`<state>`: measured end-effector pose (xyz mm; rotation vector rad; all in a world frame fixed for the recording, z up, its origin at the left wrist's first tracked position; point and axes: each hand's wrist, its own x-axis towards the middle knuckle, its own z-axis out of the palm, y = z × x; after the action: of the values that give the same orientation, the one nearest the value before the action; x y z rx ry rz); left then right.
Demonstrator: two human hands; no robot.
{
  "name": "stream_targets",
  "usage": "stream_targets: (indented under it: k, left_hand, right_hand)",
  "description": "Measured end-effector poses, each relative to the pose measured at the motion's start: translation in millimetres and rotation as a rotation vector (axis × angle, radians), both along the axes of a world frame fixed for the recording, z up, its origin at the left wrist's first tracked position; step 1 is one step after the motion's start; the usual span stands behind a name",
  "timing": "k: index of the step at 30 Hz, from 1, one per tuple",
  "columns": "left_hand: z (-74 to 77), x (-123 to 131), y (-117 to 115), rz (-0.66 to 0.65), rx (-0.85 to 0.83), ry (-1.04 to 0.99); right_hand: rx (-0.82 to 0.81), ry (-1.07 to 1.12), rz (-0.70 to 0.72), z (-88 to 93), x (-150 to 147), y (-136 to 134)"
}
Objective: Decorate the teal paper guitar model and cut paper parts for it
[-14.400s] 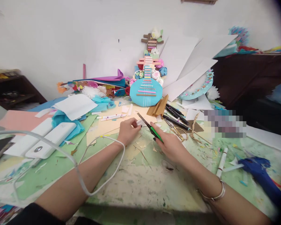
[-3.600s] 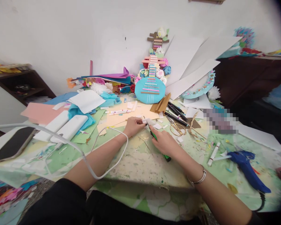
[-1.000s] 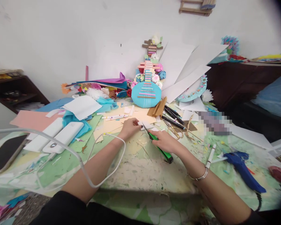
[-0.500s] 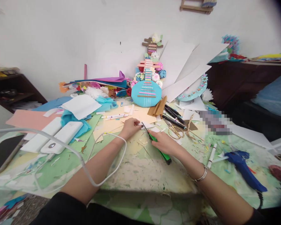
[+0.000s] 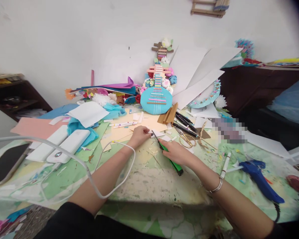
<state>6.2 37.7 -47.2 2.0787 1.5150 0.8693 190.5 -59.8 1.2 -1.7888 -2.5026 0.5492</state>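
Note:
My right hand [image 5: 174, 151] is wrapped round a green utility knife [image 5: 174, 166]. Its dark blade points away from me and lies against a small white paper piece [image 5: 158, 133]. At that piece's left end, the fingers of my left hand [image 5: 141, 135] are closed, pinching its edge. Thin pale offcuts [image 5: 153, 152] are scattered on the table just below the blade. Gold-handled scissors [image 5: 186, 139] lie right of the knife.
Behind stands a blue paper lute [image 5: 156, 100]. Black pens [image 5: 185, 122] lie near folded brown card [image 5: 168, 114]. A blue glue gun [image 5: 261, 181] rests at right; a white cable [image 5: 89, 176] loops over my left forearm. White power banks [image 5: 68, 146] and a phone [image 5: 7, 162] lie left.
The view has shifted slightly. Both hands keep nearly the same place and grip, with the knife blade still at the white paper piece.

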Motion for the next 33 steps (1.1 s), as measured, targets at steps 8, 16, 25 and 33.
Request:
stream_targets:
  k: [8,16,25,33]
  left_hand:
    - [-1.0,0.2,1.4,0.006,-0.013,0.002]
    - [0.8,0.5,-0.3,0.014,-0.026,0.003]
    - [2.8,0.1,-0.5,-0.006,-0.036,-0.001]
    - [4.0,1.7,-3.1,0.014,-0.037,-0.012]
  right_hand:
    - [0.000,-0.004,0.035,1.0,2.9,-4.4]
    - [0.005,-0.064,0.045,2.3,5.5,-12.7]
    - [0.005,-0.074,0.113,4.3,2.8,-8.3]
    - [0.016,-0.107,0.077,0.8,3.5,-13.0]
